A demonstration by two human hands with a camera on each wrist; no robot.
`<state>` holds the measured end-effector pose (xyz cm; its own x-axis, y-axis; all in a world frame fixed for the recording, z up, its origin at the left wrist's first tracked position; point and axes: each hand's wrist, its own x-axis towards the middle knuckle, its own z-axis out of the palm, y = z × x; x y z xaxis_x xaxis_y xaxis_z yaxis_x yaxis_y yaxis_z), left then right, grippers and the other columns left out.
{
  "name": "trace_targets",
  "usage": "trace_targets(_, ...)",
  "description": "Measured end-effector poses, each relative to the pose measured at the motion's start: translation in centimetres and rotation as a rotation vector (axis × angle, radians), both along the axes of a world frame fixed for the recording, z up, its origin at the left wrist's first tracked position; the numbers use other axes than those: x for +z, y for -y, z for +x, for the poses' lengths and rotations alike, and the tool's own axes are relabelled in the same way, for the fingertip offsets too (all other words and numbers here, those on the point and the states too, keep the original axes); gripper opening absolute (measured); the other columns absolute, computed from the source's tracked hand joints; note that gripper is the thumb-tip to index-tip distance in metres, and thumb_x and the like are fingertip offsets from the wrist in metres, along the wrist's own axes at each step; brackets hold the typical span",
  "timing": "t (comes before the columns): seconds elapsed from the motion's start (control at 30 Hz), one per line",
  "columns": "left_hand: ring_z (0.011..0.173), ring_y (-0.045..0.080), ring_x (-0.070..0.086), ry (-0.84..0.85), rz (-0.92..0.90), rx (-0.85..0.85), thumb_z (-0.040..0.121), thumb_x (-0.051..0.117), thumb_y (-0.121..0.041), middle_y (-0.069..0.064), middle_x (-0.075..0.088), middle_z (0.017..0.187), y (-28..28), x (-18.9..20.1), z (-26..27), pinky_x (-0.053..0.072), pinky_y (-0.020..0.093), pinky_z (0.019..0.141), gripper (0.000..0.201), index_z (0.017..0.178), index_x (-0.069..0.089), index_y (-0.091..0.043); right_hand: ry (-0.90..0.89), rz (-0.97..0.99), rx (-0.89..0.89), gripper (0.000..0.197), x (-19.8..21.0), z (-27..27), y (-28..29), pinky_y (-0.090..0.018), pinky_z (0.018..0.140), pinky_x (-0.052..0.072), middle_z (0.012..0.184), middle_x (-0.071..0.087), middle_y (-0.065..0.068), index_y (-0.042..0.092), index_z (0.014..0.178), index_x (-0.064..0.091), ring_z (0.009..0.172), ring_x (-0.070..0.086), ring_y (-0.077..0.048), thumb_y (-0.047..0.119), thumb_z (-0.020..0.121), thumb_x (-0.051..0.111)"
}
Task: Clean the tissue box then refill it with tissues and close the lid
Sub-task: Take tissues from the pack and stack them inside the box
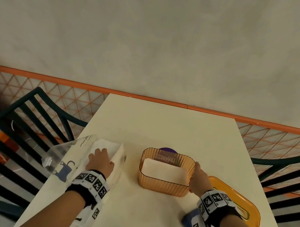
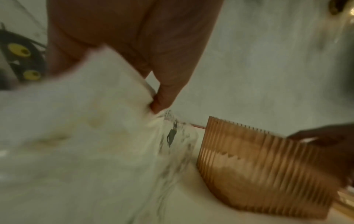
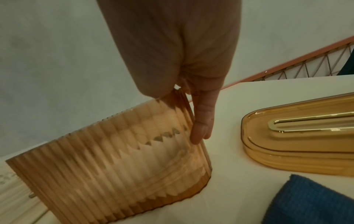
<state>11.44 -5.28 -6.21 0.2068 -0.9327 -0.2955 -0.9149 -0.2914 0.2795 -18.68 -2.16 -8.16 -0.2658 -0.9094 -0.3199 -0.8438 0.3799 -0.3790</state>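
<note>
Your tissue box (image 1: 165,180) stands lidless near the middle of the cream worktop (image 1: 162,126): an amber, see-through plastic tub with fine upright ribs and rounded corners. A flat white stack of tissues (image 1: 164,170) lies inside it. Your right hand (image 1: 199,177) grips its right end wall, thumb over the rim and a finger (image 3: 201,121) flat on the ribbed outside. To the left, your left hand (image 1: 100,161) pinches soft white tissues from the tissue pack (image 1: 74,158), a crinkly clear wrapper printed with cartoon cats. The lid (image 1: 236,203), smooth amber plastic with a long gold-rimmed slot, lies flat just right of the box. A blue knitted cloth (image 3: 310,201) lies nearer you, below your right wrist.
</note>
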Motion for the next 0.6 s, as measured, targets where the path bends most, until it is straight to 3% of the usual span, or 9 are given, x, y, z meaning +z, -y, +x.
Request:
trace_targets(0.2, 0.122, 0.027, 0.041, 0.23, 0.005, -0.085, 0.09, 0.054, -0.02, 0.009, 0.037, 0.134, -0.9, -1.1, -1.5, 0.048, 0.034, 0.091, 0.047, 0.131, 0.033, -0.013, -0.037, 0.012, -0.001, 0.056, 0.2, 0.1, -0.2, -0.023, 0.064, 0.048, 0.108, 0.062, -0.016, 0.005, 0.138, 0.021, 0.09, 0.065, -0.025, 0.0, 0.09, 0.05)
trace_targets(0.4, 0.11, 0.028, 0.058, 0.492, -0.089, -0.248, 0.094, 0.041, -0.014, 0.017, 0.05, 0.129, -0.9, -2.3, -2.0, 0.049, 0.035, 0.095, 0.057, 0.144, 0.016, -0.004, -0.043, 0.023, 0.0, 0.059, 0.3, 0.1, -0.2, -0.026, 0.069, 0.053, 0.109, 0.061, -0.015, 0.005, 0.138, 0.022, 0.09, 0.064, -0.024, 0.0, 0.089, 0.053)
trace_targets(0.6, 0.115, 0.024, 0.057, 0.484, -0.026, -0.255, 0.094, 0.045, -0.015, 0.017, 0.045, 0.135, -1.3, -1.8, -2.1, 0.051, 0.029, 0.094, 0.061, 0.143, 0.014, 0.002, -0.05, 0.037, 0.016, 0.059, 0.5, 0.1, -0.3, -0.023, 0.065, 0.048, 0.109, 0.061, -0.014, 0.005, 0.137, 0.022, 0.083, 0.059, -0.02, 0.001, 0.088, 0.055)
